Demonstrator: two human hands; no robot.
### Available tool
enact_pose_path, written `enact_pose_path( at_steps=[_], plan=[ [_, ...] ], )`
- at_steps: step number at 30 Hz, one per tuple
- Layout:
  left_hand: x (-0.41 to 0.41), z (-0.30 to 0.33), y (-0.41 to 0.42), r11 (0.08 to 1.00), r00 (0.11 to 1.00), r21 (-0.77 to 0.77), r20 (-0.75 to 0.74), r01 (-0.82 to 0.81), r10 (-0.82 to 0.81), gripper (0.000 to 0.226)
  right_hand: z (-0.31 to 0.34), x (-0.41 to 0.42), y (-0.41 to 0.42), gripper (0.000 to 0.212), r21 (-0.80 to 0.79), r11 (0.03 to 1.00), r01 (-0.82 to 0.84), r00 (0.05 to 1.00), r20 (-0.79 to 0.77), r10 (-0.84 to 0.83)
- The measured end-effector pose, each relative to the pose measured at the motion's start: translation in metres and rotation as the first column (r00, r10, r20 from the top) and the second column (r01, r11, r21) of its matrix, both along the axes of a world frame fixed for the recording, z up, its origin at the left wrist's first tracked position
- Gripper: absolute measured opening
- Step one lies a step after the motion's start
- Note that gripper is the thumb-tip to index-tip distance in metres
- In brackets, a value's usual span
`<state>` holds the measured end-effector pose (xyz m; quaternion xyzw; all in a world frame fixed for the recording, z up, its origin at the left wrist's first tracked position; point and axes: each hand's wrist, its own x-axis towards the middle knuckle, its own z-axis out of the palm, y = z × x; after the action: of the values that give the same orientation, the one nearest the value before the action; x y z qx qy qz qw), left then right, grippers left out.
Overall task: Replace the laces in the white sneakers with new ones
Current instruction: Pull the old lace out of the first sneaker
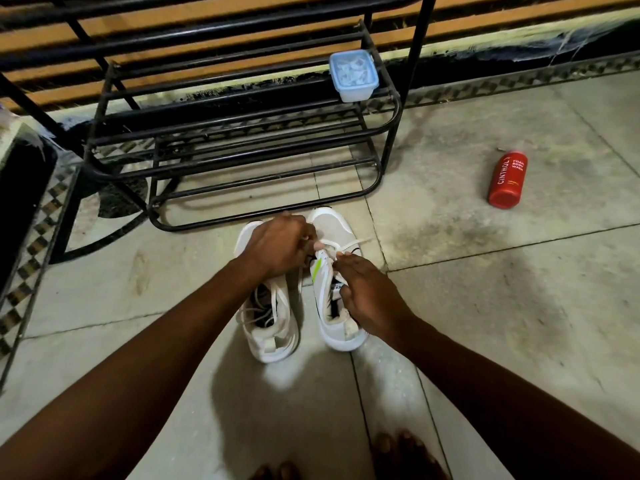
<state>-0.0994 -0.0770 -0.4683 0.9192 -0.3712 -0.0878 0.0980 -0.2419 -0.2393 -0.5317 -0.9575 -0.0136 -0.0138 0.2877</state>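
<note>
two white sneakers sit side by side on the tiled floor, long axes running six to twelve o'clock, toes toward the black shoe rack. both hands work the right sneaker. the left hand, at ten o'clock from its eyelets, curls round the lace near the toe end; the right hand, at five o'clock and nearer the tongue, appears to pinch lace too, though its grip is partly hidden. the left sneaker holds loose lacing, untouched.

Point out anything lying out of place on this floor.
The red body wash bottle lies on its side on the floor tiles, off to the right, apart from the shoe rack and sneakers.
</note>
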Motion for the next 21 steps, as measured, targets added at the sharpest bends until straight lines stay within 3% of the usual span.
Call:
enact_pose_path(
  at_steps=[3, 6, 11, 17, 18, 21],
  plan=[
    [0.001, -0.002, -0.004, 0.993, 0.993, -0.073, -0.078, -0.093, 0.087, 0.025, 0.0, 0.0, -0.001, 0.049, -0.013, 1.0, -0.011, 1.0, -0.015, 0.011],
    [-0.001, 0.002, -0.008, 0.951, 0.985, -0.262, -0.087, -0.164, 0.146, 0.015, 0.001, 0.001, -0.003, 0.049, -0.012, 1.0, -0.008, 0.999, -0.032, 0.008],
    [-0.011, 0.014, -0.005, 0.751, 0.931, -0.564, -0.101, -0.344, 0.351, 0.019, -0.001, 0.001, -0.004, 0.051, 0.0, 1.0, -0.006, 0.999, -0.032, 0.006],
    [-0.025, 0.005, -0.008, 0.584, 0.863, -0.676, -0.16, -0.45, 0.479, 0.028, 0.001, -0.003, -0.005, 0.048, 0.043, 0.999, -0.017, 1.0, -0.002, 0.017],
    [-0.027, 0.003, -0.01, 0.589, 0.868, -0.672, -0.171, -0.449, 0.467, 0.028, 0.002, -0.003, -0.005, 0.047, 0.062, 0.998, -0.008, 1.0, 0.005, 0.008],
    [-0.031, 0.0, -0.015, 0.723, 0.925, -0.592, -0.116, -0.356, 0.361, 0.023, 0.002, -0.004, -0.003, 0.047, 0.102, 0.994, 0.04, 0.999, 0.013, -0.041]
  ],
)
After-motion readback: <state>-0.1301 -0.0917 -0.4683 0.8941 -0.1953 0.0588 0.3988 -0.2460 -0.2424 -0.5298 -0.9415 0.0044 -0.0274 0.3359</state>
